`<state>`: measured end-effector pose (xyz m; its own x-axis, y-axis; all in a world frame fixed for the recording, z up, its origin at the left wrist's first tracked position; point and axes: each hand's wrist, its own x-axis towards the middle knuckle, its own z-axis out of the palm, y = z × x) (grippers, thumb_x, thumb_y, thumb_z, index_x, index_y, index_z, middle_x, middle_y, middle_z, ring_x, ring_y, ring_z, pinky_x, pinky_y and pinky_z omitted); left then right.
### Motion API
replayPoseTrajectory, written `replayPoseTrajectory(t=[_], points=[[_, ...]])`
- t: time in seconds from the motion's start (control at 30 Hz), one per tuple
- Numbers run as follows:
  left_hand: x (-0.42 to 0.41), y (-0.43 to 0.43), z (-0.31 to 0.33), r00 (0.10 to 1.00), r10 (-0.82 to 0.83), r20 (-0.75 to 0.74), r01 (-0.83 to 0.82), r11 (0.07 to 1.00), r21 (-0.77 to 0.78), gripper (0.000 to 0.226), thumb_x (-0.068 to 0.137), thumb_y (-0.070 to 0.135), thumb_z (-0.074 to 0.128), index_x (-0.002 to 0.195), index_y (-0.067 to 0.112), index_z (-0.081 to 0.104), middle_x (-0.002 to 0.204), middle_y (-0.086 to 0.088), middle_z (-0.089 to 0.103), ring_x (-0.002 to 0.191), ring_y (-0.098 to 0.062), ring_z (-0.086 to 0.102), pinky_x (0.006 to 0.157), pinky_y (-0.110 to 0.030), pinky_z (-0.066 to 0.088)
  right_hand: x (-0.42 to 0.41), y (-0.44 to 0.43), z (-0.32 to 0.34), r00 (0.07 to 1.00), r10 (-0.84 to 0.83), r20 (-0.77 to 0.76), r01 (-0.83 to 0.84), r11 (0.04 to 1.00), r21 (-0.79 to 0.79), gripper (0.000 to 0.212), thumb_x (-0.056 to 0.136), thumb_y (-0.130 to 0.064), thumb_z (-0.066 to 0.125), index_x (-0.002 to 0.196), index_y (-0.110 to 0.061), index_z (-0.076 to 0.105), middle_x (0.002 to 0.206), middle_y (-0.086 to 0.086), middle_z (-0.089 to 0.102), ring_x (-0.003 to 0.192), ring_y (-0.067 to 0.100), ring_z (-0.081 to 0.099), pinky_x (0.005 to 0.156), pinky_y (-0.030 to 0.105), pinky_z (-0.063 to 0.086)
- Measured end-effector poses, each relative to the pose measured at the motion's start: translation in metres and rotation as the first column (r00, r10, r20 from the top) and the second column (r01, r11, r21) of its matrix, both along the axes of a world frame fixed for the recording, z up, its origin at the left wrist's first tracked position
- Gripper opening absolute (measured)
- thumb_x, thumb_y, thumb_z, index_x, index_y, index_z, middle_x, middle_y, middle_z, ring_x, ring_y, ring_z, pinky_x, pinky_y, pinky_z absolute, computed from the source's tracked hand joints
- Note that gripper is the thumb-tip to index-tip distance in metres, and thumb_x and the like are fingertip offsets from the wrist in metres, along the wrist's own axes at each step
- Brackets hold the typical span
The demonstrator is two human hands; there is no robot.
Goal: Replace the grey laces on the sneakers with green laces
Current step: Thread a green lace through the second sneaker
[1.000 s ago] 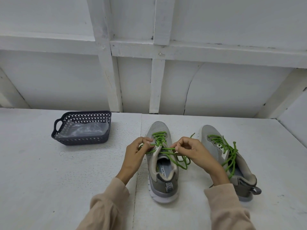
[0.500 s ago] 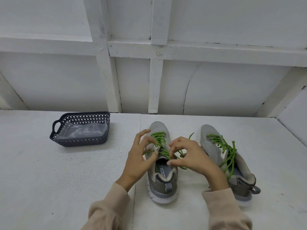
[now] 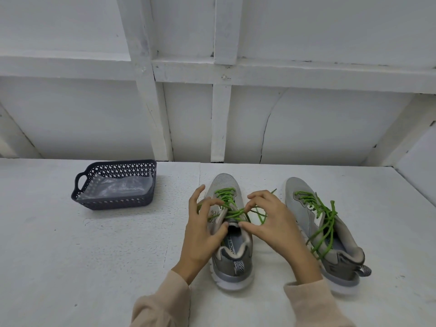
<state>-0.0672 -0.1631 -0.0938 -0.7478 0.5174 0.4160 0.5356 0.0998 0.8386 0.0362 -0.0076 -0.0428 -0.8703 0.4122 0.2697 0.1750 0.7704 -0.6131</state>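
Head view showed 2 grey sneakers on the white table (image 3: 70, 256): near sneaker (image 3: 232, 263) at 6 o'clock, toe toward 12, second sneaker (image 3: 304, 208) just beside it at 3 o'clock with green lacing of its own. Over the near sneaker's tongue the left hand (image 3: 200, 234) and right hand (image 3: 276, 227) met, fingers curled, thumbs nearly touching, each hooking a strand of the green lace (image 3: 226, 199) threaded through its eyelets. At 10 o'clock, well apart, sat a dark basket (image 3: 115, 201) lined with clear plastic.

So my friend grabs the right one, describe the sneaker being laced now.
On the white table, look right of the dark basket. Pick the grey sneaker nearer it, with left hand and right hand holding its green lace; the other sneaker's lace is unheld.
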Motion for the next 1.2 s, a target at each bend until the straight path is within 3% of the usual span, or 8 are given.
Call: replayPoseTrajectory(t=[0.27, 0.4, 0.6, 0.7, 0.77, 0.9, 1.07, 1.2], points=[[0.002, 0.001, -0.003, 1.000, 0.018, 0.015, -0.018, 1.000, -0.015, 0.040, 0.071, 0.040, 0.066, 0.110, 0.031, 0.059, 0.152, 0.013, 0.020, 0.128, 0.015, 0.034, 0.097, -0.038, 0.050, -0.001, -0.002, -0.003, 0.999, -0.010, 0.039, 0.009, 1.000, 0.001, 0.021, 0.070, -0.038, 0.079, 0.087, -0.037, 0.066, 0.114, -0.023, 0.054, 0.111, -0.001, 0.047, 0.082, 0.027, 0.043], [0.003, 0.002, -0.005, 0.998, 0.015, 0.062, -0.015, 1.000, 0.010, 0.042, 0.071, 0.042, 0.068, 0.111, 0.032, 0.059, 0.152, 0.011, 0.022, 0.132, 0.010, 0.034, 0.101, -0.039, 0.048, -0.001, -0.003, -0.007, 0.999, -0.030, 0.014, 0.030, 1.000, 0.006, 0.016, 0.070, -0.035, 0.081, 0.076, -0.033, 0.066, 0.110, -0.023, 0.057, 0.107, 0.001, 0.049, 0.082, 0.028, 0.040], [0.005, 0.007, 0.001, 0.995, -0.038, 0.089, 0.038, 0.999, -0.001, 0.052, 0.063, 0.049, 0.073, 0.112, 0.041, 0.060, 0.154, 0.017, 0.017, 0.139, -0.002, 0.029, 0.104, -0.008, 0.030, 0.000, -0.007, -0.001, 0.999, 0.014, 0.050, -0.018, 0.996, 0.082, 0.017, 0.075, -0.032, 0.076, 0.069, -0.035, 0.060, 0.115, -0.022, 0.056, 0.111, 0.002, 0.046, 0.089, 0.028, 0.032], [-0.002, 0.007, 0.002, 0.990, -0.113, 0.080, 0.118, 0.991, -0.061, 0.053, 0.060, 0.048, 0.078, 0.110, 0.049, 0.061, 0.157, 0.021, 0.010, 0.143, 0.001, 0.017, 0.109, -0.018, 0.025, -0.001, -0.007, 0.007, 0.993, 0.060, 0.105, -0.069, 0.994, 0.083, 0.010, 0.080, -0.034, 0.073, 0.074, -0.032, 0.064, 0.121, -0.022, 0.052, 0.116, 0.003, 0.042, 0.094, 0.027, 0.026], [-0.002, 0.008, 0.006, 0.984, -0.153, 0.086, 0.160, 0.983, -0.086, 0.052, 0.057, 0.051, 0.080, 0.107, 0.052, 0.062, 0.157, 0.022, 0.009, 0.143, 0.006, 0.011, 0.108, -0.016, 0.022, -0.003, -0.009, 0.012, 0.986, 0.099, 0.134, -0.108, 0.992, 0.062, 0.010, 0.083, -0.039, 0.066, 0.076, -0.032, 0.063, 0.123, -0.021, 0.052, 0.118, 0.003, 0.042, 0.099, 0.028, 0.026], [-0.001, 0.014, 0.008, 0.983, -0.169, 0.076, 0.173, 0.983, -0.062, 0.041, 0.058, 0.053, 0.078, 0.097, 0.046, 0.069, 0.156, 0.014, 0.020, 0.141, 0.008, 0.019, 0.105, -0.015, 0.027, -0.011, -0.012, 0.017, 0.978, 0.160, 0.136, -0.166, 0.985, 0.040, 0.010, 0.086, -0.036, 0.057, 0.079, -0.029, 0.057, 0.118, -0.015, 0.055, 0.114, 0.006, 0.045, 0.100, 0.030, 0.027], [0.000, 0.020, 0.004, 0.989, -0.123, 0.080, 0.128, 0.990, -0.056, 0.044, 0.060, 0.051, 0.073, 0.104, 0.043, 0.070, 0.153, 0.011, 0.029, 0.136, 0.013, 0.023, 0.099, -0.013, 0.032, -0.021, -0.013, 0.025, 0.964, 0.237, 0.119, -0.231, 0.971, -0.059, 0.013, 0.091, -0.028, 0.059, 0.079, -0.027, 0.055, 0.101, -0.010, 0.055, 0.102, 0.010, 0.048, 0.092, 0.033, 0.034], [-0.002, 0.022, 0.002, 0.990, -0.123, 0.073, 0.128, 0.989, -0.068, 0.050, 0.061, 0.052, 0.076, 0.109, 0.050, 0.062, 0.152, 0.010, 0.030, 0.138, 0.003, 0.029, 0.103, -0.028, 0.040, -0.026, -0.018, 0.044, 0.945, 0.327, -0.007, -0.313, 0.898, -0.308, 0.022, 0.094, -0.011, 0.058, 0.075, -0.021, 0.055, 0.088, -0.002, 0.056, 0.083, 0.008, 0.053, 0.078, 0.023, 0.041]])
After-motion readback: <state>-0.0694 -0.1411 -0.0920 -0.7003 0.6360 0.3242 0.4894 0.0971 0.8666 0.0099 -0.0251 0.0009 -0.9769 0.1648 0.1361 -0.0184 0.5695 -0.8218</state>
